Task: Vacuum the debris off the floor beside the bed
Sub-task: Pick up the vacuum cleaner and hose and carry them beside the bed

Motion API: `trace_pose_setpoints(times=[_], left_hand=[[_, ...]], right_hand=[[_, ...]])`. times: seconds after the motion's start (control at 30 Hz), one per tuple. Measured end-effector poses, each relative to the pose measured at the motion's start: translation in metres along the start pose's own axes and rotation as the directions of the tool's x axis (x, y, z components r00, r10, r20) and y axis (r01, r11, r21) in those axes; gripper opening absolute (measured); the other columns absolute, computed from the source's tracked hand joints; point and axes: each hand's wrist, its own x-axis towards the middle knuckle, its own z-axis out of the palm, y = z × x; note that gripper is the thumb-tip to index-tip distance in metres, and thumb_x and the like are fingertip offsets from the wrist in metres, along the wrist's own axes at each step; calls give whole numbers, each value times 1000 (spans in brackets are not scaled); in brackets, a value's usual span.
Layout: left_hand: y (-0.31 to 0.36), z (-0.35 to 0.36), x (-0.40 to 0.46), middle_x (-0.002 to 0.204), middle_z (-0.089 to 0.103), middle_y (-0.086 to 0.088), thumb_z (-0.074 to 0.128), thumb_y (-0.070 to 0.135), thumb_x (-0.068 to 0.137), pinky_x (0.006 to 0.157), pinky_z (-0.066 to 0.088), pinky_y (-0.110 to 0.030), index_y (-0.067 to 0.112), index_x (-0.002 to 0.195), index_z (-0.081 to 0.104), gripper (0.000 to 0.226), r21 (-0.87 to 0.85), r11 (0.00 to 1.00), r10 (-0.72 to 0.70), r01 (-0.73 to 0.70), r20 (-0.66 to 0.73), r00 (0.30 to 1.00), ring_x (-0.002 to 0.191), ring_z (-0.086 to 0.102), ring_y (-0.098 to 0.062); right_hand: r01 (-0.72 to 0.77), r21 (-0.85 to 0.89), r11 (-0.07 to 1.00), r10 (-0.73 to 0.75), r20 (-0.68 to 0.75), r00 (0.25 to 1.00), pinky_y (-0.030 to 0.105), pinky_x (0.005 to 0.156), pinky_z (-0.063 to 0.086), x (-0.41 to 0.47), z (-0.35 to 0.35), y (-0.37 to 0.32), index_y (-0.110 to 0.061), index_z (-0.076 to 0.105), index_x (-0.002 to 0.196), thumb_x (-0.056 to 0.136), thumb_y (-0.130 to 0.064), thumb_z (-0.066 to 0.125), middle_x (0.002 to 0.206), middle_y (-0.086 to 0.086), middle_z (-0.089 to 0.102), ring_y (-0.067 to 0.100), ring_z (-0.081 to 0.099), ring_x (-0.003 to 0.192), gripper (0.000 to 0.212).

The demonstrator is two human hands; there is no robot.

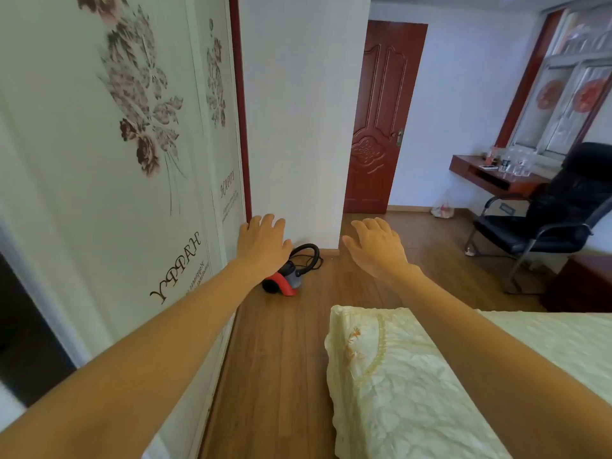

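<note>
Step in hand: fetching the tool, by my read. Vacuum (pixel 286 276) sits on the floor (pixel 281 359) by the wall corner, hose looped behind it, well ahead of the bed (pixel 397 376). Left hand (pixel 261 243) and right hand (pixel 374 246) both stretched forward, fingers loose, holding nothing. Left overlaps the vacuum in view; contact doubtful. No debris discernible on the boards. Next: walk up, stoop, take the handle or hose.

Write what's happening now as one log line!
stage: reaching out | left hand: open, empty | right hand: open, empty | vacuum: on floor by wall, untouched | bed: right
</note>
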Motion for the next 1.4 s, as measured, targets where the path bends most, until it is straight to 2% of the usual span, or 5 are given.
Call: trace_pose_setpoints(times=[0.53, 0.77, 1.0, 1.27, 1.4], left_hand=[[-30, 100, 108, 144, 45, -9, 38, 33, 100, 101, 37, -39, 13, 140, 44, 45, -32, 999, -38, 41, 86, 996, 129, 42, -27], [-90, 139, 227, 136, 51, -9, 39, 28, 98, 98, 38, -38, 11, 139, 45, 44, -53, 998, 29, -27, 36, 999, 122, 48, -27], [-123, 191, 319, 148, 39, -11, 38, 30, 100, 107, 32, -42, 12, 144, 38, 47, -44, 998, 49, -44, 115, 992, 135, 36, -29], [-143, 280, 429, 154, 30, -10, 36, 33, 101, 113, 26, -43, 14, 147, 31, 50, -33, 999, 48, -41, 225, 973, 142, 25, -30], [-144, 319, 509, 154, 30, -10, 37, 33, 100, 113, 27, -44, 14, 147, 32, 50, -34, 998, 68, -61, 242, 968, 141, 26, -29]], right_hand=[[33, -18, 999, -32, 70, 997, 39, 107, 32, 113, 94, 23, -15, 45, 138, 101, -40, 35, 140, 5, 48, 25, 33, 135, 46], [7, -27, 1000, -5, 76, 997, 40, 110, 29, 234, 142, 8, -15, 42, 141, 102, -40, 35, 145, 5, 43, 26, 29, 139, 47], [-10, 4, 1000, 9, 56, 998, 40, 98, 41, 330, 202, 5, -13, 53, 125, 100, -38, 37, 126, 6, 55, 26, 44, 122, 39], [-50, -39, 998, 55, 145, 988, 38, 106, 32, 437, 276, 46, -14, 47, 136, 101, -38, 37, 138, 5, 48, 26, 32, 135, 43], [-58, -8, 998, 59, 152, 987, 39, 101, 37, 517, 314, 80, -14, 49, 132, 100, -38, 37, 131, 5, 52, 26, 38, 128, 41]])
